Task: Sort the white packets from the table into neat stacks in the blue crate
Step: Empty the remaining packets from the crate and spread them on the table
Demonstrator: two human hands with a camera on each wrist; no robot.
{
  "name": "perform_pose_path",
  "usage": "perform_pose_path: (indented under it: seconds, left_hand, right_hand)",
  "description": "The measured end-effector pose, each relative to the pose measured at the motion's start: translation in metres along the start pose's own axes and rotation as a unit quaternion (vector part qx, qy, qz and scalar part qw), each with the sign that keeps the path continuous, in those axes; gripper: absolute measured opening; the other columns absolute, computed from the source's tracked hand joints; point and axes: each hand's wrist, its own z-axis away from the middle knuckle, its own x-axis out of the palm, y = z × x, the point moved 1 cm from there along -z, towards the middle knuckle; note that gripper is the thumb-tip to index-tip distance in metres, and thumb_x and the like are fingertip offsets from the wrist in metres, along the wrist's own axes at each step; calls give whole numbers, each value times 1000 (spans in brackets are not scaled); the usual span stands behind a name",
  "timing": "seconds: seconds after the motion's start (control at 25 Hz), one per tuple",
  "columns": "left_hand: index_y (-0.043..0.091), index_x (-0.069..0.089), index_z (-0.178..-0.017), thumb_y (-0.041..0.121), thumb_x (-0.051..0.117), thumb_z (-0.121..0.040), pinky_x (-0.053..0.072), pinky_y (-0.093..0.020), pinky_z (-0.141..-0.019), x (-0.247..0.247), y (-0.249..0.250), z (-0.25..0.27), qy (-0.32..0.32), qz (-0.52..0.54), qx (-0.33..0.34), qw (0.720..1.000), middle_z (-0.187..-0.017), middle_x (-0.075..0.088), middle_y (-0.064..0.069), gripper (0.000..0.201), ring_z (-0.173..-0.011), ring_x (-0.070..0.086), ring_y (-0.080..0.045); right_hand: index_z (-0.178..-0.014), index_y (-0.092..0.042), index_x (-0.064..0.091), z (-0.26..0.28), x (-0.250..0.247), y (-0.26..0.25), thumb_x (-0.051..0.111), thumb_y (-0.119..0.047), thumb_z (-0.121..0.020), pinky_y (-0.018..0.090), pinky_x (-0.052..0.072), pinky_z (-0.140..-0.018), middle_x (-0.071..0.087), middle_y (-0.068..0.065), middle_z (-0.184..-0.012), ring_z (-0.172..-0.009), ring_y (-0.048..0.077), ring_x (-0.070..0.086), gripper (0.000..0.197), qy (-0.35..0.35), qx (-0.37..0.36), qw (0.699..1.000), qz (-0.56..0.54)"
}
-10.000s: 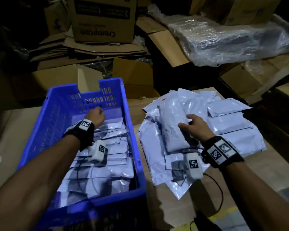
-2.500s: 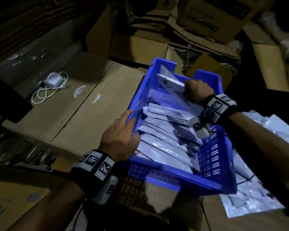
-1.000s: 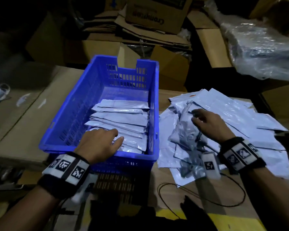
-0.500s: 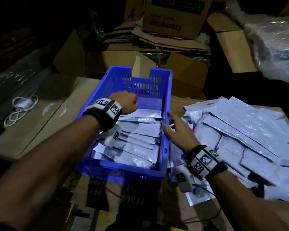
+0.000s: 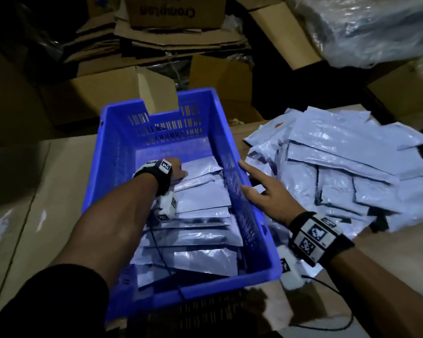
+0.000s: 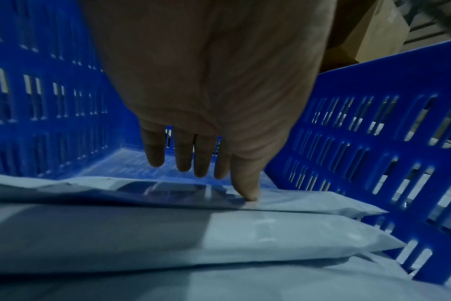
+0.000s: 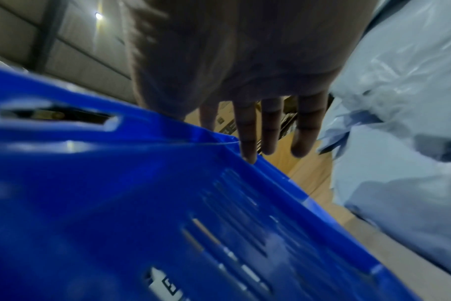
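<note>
In the crate: your left hand (image 5: 177,170) sits at 12 o'clock of the stack (image 5: 200,215), fingers loose, thumb tip on the top packet (image 6: 296,200).
Crate (image 5: 122,152): centre, on the table.
Right hand (image 5: 266,193): fingers straight, spread along the 3 o'clock rim, holding nothing.
Loose packets (image 5: 340,172): heaped at 3 o'clock on the table (image 5: 47,186).

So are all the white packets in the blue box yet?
Not yet. A row of white plastic packets already lies in the blue plastic crate. The left hand touches the farthest one; the right hand rests at the crate's rim. A loose heap of packets waits on the table.
</note>
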Motion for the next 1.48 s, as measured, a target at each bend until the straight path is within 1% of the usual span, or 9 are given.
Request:
perform_pose_path:
  seconds: [0.2,0.4,0.56,0.68,0.8,0.96,1.08,1.24,1.48]
  left_hand:
    - [7,47,-128,56,58,-89,46,-39,-94,13,-10,-19,-62,-16,7,998,-134,53,-18,64,-115,54,-34]
    - [10,49,-132,74,61,-75,46,-39,-95,5,-15,-14,-72,-30,-2,997,-135,52,-15,86,-115,54,-35]
    - [14,53,-130,99,50,-29,50,-40,-96,28,-27,-29,-84,7,-10,996,-127,59,-9,132,-108,60,-30]
    - [16,44,-142,100,50,-25,43,-40,-104,30,-27,-29,-112,11,-19,993,-145,47,-8,144,-125,50,-30]
    - [13,55,-130,102,50,-10,45,-36,-97,35,-28,-26,-136,-1,-12,991,-125,59,-5,149,-108,57,-27]
    - [9,51,-132,93,58,-29,46,-38,-97,30,-20,1,-75,28,-50,996,-137,53,-13,133,-117,55,-32]
    - [5,58,-124,51,73,-74,46,-33,-87,-11,-8,34,19,67,-54,996,-130,57,-18,69,-114,56,-34]
    - [0,66,-93,14,65,-79,41,-32,-65,-62,2,74,138,154,-49,977,-96,65,-24,20,-88,63,-34]
    - [0,65,-85,22,73,-75,42,-24,-60,-108,38,154,262,427,92,861,-71,59,-5,25,-63,54,-9]
  right_hand:
    - [-144,-45,43,-2,5,9,59,-29,-97,14,39,-76,58,-16,-100,-83,-4,54,51,16,21,999,-27]
    - [-145,-48,39,-2,2,10,57,-34,-97,23,43,-95,60,-3,-128,-110,1,56,52,2,16,1000,-16]
    - [-146,-45,37,-3,1,9,56,-31,-98,5,37,-86,61,1,-114,-100,5,57,53,-2,12,1000,12]
    - [-146,-45,37,-3,0,9,56,-30,-98,7,38,-79,56,-12,-93,-83,-3,54,53,-5,-2,1000,12]
    - [-144,-49,36,-4,-1,11,56,-31,-98,6,38,-80,59,-9,-98,-88,-1,56,53,-9,-11,1000,10]
    - [-146,-45,36,-4,-1,10,55,-30,-99,0,37,-78,59,-4,-95,-91,8,57,53,-16,-22,1000,7]
    - [-147,-42,35,-4,-1,8,55,-31,-99,0,36,-78,54,-9,-88,-85,-1,54,53,-17,-32,999,13]
    - [-148,-40,34,-4,-3,4,54,-34,-99,14,39,-80,55,-5,-87,-81,3,54,54,-31,-41,998,25]
    - [-152,-28,31,-6,-24,-10,50,-70,-86,35,35,-111,39,-2,-152,-136,16,39,80,-65,-83,980,171]
